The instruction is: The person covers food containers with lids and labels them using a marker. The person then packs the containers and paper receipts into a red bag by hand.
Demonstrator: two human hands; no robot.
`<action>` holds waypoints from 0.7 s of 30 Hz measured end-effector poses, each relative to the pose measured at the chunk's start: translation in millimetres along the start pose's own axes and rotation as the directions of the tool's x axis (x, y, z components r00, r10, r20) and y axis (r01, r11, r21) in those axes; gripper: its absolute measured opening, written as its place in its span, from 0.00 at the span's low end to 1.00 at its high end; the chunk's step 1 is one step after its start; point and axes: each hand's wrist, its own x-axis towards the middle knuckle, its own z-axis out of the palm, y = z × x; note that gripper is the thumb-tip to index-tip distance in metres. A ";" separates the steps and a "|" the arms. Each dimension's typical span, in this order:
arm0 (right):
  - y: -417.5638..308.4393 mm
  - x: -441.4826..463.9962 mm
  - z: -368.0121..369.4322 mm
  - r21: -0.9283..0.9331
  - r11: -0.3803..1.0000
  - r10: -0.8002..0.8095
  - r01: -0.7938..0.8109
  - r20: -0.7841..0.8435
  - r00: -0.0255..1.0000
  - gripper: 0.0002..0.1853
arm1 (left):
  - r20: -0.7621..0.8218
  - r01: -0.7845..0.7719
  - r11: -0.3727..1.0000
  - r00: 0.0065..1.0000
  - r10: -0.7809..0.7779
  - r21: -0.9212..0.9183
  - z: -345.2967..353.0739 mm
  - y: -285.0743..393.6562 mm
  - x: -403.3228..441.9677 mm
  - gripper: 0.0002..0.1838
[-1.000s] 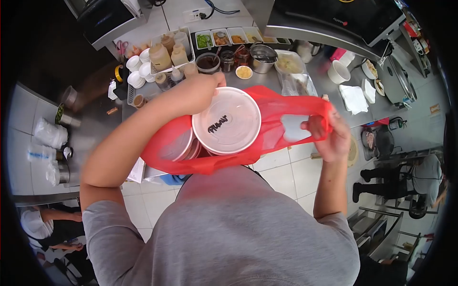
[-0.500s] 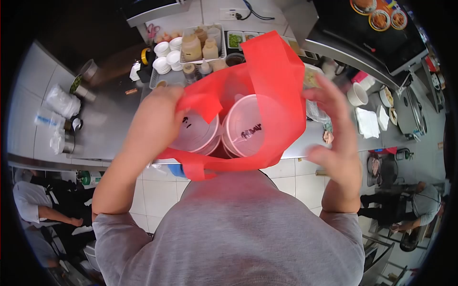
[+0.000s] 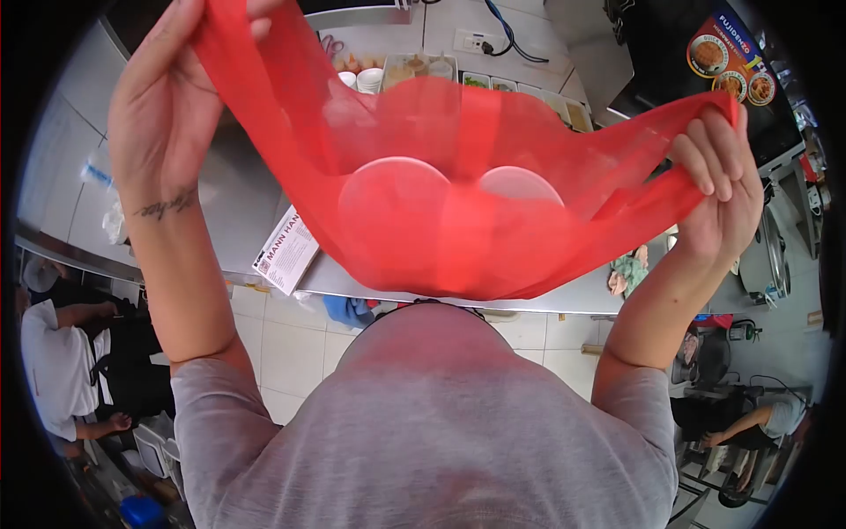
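Observation:
A red fabric bag [image 3: 458,242] is stretched wide in front of me, above the counter's front edge. Through its thin cloth show the round lids of two tubs, a left tub [image 3: 392,189] and a right tub [image 3: 522,183]; their lower parts are hidden by the bag. My left hand [image 3: 172,84] is raised at the upper left, its fingers closed around one end of the bag. On the right, my right hand [image 3: 718,172] grips the opposite end with bent fingers. The bag sags between them around the tubs.
A printed white card or menu [image 3: 286,251] lies left of the bag on the metal counter [image 3: 233,189]. Behind are a tray of bottles [image 3: 419,66], white cups [image 3: 366,79] and a microwave [image 3: 705,70]. One person [image 3: 66,366] stands at left, another person [image 3: 758,419] at right.
My left hand has risen up and to the left, and my right hand, free before, has closed on the bag's right end. The bag is now pulled wide, covering the tubs.

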 end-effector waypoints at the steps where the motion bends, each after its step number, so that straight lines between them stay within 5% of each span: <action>1: -4.8 0.5 -3.5 -0.001 1.000 -0.015 0.015 0.038 0.999 0.17 | 0.127 -0.014 0.997 0.992 0.024 -0.082 -4.8 -5.1 2.5 0.17; 2: -6.8 0.9 -6.6 -0.001 1.000 -0.027 0.027 0.074 0.997 0.16 | 0.253 -0.007 0.987 0.966 0.048 -0.163 -9.6 -10.2 4.9 0.18; 5: 5.8 -2.3 -11.5 -0.208 0.978 0.015 0.013 0.133 0.991 0.14 | 0.289 0.042 0.998 0.956 -0.055 0.052 -31.6 -6.2 5.3 0.16; 7: 15.4 -8.2 -7.5 -0.339 0.938 -0.068 0.073 0.026 0.997 0.13 | 0.333 0.076 0.994 0.938 -0.098 0.080 -45.0 -22.7 -4.3 0.16; 10: 18.6 -18.8 -7.2 -0.429 0.902 -0.049 0.051 0.015 0.999 0.16 | 0.132 -0.003 0.996 0.991 -0.009 0.092 -91.9 -37.9 -17.5 0.14; 11: 18.1 -24.3 -5.6 -0.471 0.881 -0.048 0.035 -0.016 0.999 0.17 | -0.078 0.057 0.946 0.996 -0.034 0.318 -110.0 -47.6 -24.6 0.14; 13: 13.2 -30.3 -7.7 -0.510 0.860 -0.038 0.029 -0.006 0.999 0.20 | -0.425 0.297 0.728 0.905 -0.009 0.618 -166.5 -88.3 -47.6 0.20; 15: 10.1 -34.2 -10.0 -0.525 0.851 -0.037 0.031 -0.001 0.999 0.19 | -0.563 0.502 0.294 0.807 0.179 0.813 -264.0 -175.7 -111.8 0.47; 16: 12.4 -34.3 -10.2 -0.566 0.823 -0.077 0.056 -0.012 0.997 0.17 | -0.665 0.627 0.236 0.731 0.152 0.742 -281.8 -207.3 -152.4 0.56; 18: 13.2 -31.4 -12.0 -0.557 0.829 -0.060 0.058 0.014 0.998 0.14 | -0.835 0.812 0.197 0.542 0.095 0.549 -290.0 -270.1 -234.7 0.55; 19: 14.0 -30.7 -12.3 -0.552 0.832 -0.064 0.060 0.013 0.998 0.13 | -0.851 0.777 0.495 0.509 -0.130 0.389 -250.9 -256.5 -246.0 0.48; 21: 15.0 -27.7 -12.3 -0.548 0.835 -0.060 0.055 0.009 0.998 0.12 | -0.873 0.729 0.572 0.485 -0.044 0.376 -241.3 -284.9 -271.0 0.40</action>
